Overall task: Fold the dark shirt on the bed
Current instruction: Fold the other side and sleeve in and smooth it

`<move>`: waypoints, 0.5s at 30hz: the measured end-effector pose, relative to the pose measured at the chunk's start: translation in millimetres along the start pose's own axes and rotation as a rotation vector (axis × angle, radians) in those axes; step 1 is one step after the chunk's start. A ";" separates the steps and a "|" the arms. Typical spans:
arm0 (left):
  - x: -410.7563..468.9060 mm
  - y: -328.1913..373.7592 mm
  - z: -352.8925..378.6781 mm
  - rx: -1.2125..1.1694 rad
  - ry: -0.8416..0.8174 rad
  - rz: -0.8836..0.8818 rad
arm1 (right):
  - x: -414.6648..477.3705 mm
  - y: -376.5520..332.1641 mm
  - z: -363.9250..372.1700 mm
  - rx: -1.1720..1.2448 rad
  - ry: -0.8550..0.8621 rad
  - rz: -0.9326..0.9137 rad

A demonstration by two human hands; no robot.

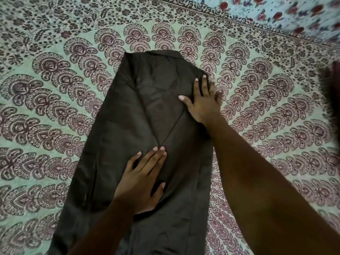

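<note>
The dark shirt (pixel 128 126) lies as a long narrow strip down the middle of the patterned bedspread (pixel 55 89), its sides seemingly already folded in. Both hands press flat with fingers spread: the left hand (pixel 141 179) mid-panel, the right hand (pixel 203 102) on the upper right edge. This looks like smoothing; the next move likely calls for folding the strip across its length.

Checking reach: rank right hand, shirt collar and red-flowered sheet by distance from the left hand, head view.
From the left hand on the dark shirt:
1. Right hand, shirt's right edge.
2. Shirt collar, far end.
3. Red-flowered sheet, far right corner.
</note>
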State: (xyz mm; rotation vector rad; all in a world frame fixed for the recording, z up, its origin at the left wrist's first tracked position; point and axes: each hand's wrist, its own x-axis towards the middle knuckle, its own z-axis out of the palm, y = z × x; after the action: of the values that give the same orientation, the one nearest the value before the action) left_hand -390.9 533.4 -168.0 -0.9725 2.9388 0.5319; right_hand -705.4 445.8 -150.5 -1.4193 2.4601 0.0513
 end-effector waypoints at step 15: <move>-4.0 -1.2 1.0 0.038 0.045 0.035 | -176.4 2.1 53.9 0.029 0.126 0.013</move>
State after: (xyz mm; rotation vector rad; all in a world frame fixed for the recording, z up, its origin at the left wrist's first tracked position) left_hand -387.1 535.1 -168.9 -0.9431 2.9995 0.4589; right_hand -611.9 604.8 -153.8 -1.4346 2.5601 -0.0734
